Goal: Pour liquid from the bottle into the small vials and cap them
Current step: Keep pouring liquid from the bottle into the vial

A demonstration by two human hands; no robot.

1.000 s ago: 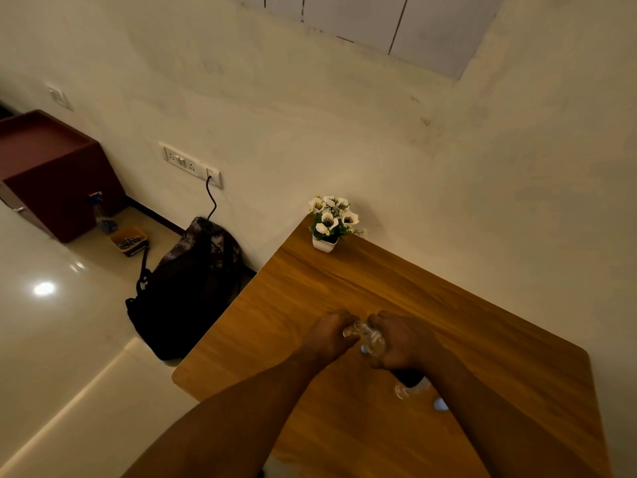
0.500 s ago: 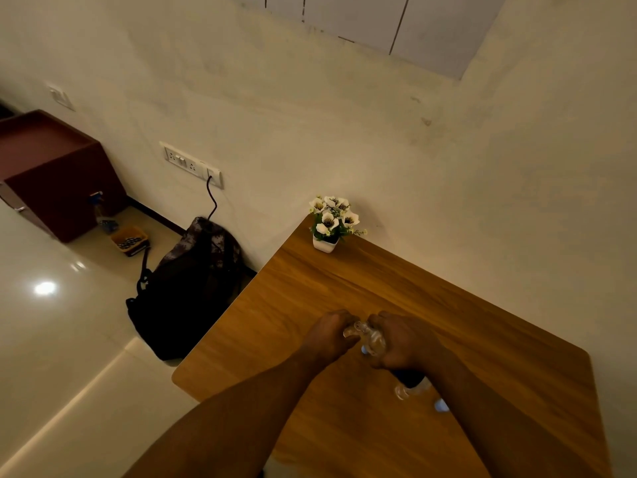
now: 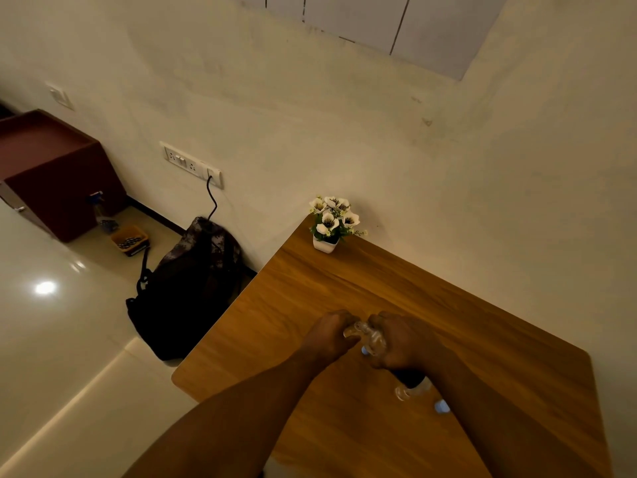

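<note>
No visible change across the last second: same pose, same spot, which reads as a slow pour or a capping twist in progress rather than a finished step.

Clear plastic bottle [image 3: 370, 338], tipped on its side between the two fists above the middle of the brown wood-grain table [image 3: 482, 326], neck toward the left. Glossy, see-through, liquid level impossible to judge in this dim light. Held by the right hand [image 3: 401, 341], clenched around its body. Met at the mouth by the left hand [image 3: 329, 336], closed tight on something small and clear (presumably a vial, mostly hidden by the fingers).

Just below the right wrist, a clear glass vial [image 3: 408, 391] on the tabletop, dark object behind it unidentifiable; beside that, a small pale-blue cap [image 3: 442, 406], off and waiting.

Further out, a white pot of white artificial flowers [image 3: 331, 224] at the far table corner, and a dark backpack [image 3: 193, 288] slumped on the floor.
</note>
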